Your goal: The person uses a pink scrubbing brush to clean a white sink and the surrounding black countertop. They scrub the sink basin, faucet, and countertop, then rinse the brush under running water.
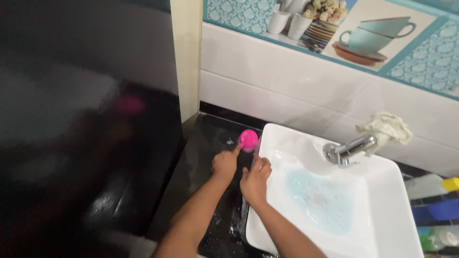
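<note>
My left hand is over the wet black counter, just left of a white square sink. Its fingers are curled and its index finger and thumb pinch a small pink round thing by the sink's far left corner. My right hand rests on the sink's left rim with its fingers curled down over the edge. Whether it holds anything is hidden. The two hands are almost touching.
Pale blue soapy water lies in the basin. A chrome tap with a crumpled cloth behind it juts from the white tiled wall. Plastic bottles stand at the right. A dark glossy panel fills the left.
</note>
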